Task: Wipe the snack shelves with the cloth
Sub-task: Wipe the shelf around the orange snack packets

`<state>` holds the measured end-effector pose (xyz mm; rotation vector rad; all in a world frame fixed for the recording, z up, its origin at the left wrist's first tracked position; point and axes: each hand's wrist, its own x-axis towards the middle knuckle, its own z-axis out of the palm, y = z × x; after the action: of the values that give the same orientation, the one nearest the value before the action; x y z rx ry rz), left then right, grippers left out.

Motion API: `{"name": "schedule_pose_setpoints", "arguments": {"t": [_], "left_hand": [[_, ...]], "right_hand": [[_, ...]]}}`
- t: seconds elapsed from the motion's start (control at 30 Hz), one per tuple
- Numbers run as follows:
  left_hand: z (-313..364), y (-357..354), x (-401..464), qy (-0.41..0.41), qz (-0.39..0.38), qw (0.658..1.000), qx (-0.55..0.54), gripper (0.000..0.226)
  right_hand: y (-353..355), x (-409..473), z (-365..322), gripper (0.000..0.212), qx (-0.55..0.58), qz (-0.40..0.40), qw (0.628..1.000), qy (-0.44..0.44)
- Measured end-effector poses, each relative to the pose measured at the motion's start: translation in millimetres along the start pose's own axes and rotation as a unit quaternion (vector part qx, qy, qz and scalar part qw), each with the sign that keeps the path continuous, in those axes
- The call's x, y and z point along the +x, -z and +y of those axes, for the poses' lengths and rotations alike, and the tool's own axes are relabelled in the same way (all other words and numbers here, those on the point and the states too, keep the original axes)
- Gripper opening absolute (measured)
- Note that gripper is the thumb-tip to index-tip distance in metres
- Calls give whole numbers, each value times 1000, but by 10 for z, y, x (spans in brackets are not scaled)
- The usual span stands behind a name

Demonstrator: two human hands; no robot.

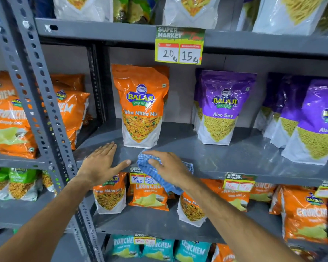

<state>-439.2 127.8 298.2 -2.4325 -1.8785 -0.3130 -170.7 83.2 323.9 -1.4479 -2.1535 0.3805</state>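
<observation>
A grey metal snack shelf (pixel 225 157) runs across the middle of the view. My right hand (pixel 167 165) presses a blue checked cloth (pixel 155 176) onto the shelf's front edge, and part of the cloth hangs down over the lip. My left hand (pixel 100 161) lies flat on the shelf to the left of the cloth, fingers spread, holding nothing. An orange Tikha Mitha Mix packet (pixel 140 106) stands upright just behind both hands.
Purple Aloo Sev packets (pixel 222 108) stand on the same shelf to the right. A perforated grey upright (pixel 36 87) rises at left, with orange packets beyond it. Price tags (pixel 179 46) hang from the shelf edges. More snack packets fill the shelves above and below.
</observation>
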Motion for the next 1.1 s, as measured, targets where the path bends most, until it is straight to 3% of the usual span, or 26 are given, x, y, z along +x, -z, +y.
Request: {"name": "schedule_pose_setpoints", "arguments": {"t": [0.23,0.6,0.8,0.9,1.0,1.1], "left_hand": [[-15,4,-8,-3,-6,1000,3,124],[27,40,-26,-7,-3,1000,-1,125],[-25,8,-22,0,-9,1000,-3,125],[44,-112,-114,-4,61,998,-17,116],[377,-259,-282,-61,113,991,-33,95],[839,-297,-289,-137,129,982,-16,89]], "right_hand": [[173,56,172,47,-130,-1,990,-58],[511,-147,659,42,-112,42,979,-163],[98,1,184,41,-130,37,989,-60],[95,-26,167,42,-101,10,995,-21],[237,-73,354,45,-108,-5,993,-35],[402,-134,571,50,-123,4,990,-71]]}}
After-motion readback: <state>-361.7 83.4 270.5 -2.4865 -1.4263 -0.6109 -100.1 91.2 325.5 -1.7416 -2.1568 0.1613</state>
